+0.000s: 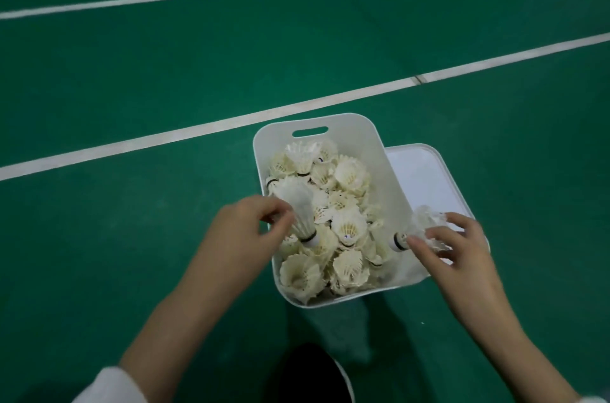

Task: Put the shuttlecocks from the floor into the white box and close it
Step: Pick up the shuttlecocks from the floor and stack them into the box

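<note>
Hands (244,231) (462,251) hold two shuttlecocks (297,201) (401,240) at one box (369,138).

White box (363,142) sits centre frame on the green floor (165,72), heaped with shuttlecocks (346,227); its lid (425,178) lies flat against its right side. Left hand (244,231) pinches one shuttlecock (298,208) over the box's left rim, cork lowest. Right hand (462,251) holds a second shuttlecock (419,227), blurred, at the right rim, cork pointing left.
</note>
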`<state>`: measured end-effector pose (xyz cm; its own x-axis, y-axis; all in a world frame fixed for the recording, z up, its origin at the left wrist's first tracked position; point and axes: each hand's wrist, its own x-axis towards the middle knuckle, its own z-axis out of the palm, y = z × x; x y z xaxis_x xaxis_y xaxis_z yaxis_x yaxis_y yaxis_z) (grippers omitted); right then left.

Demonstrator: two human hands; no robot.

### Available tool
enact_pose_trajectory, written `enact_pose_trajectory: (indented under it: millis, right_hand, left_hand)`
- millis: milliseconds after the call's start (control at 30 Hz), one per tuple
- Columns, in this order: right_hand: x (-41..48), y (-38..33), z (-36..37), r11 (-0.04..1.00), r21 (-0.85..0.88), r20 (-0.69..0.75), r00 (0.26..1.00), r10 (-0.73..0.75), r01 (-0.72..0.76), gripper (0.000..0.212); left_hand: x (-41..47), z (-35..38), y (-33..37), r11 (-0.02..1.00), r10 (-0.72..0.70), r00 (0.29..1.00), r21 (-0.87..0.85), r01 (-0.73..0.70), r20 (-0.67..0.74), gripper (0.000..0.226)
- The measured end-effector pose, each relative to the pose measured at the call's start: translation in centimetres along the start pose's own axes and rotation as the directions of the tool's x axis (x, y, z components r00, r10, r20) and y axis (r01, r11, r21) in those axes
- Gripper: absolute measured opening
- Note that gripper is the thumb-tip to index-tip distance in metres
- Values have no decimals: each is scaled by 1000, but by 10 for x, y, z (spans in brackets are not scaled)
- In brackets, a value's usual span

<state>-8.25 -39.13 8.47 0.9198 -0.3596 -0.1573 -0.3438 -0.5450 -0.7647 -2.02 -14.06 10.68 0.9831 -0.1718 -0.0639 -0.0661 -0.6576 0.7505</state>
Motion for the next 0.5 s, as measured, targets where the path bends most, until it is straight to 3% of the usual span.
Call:
enact_pose_trajectory:
  millis: [133,367,500]
  right_hand:
    - [3,10,3,998,10,-27,998,-57,58,17]
    - [19,16,17,995,-24,-81,992,-96,94,8]
    - [24,24,22,990,-82,-49,991,-123,118,11]
  left_hand:
    - [-12,46,-2,988,111,977,85,-128,180,12]
    - [-3,98,0,897,306,916,244,-368,259,17]
    - [-4,113,-8,889,265,907,281,-362,328,21]
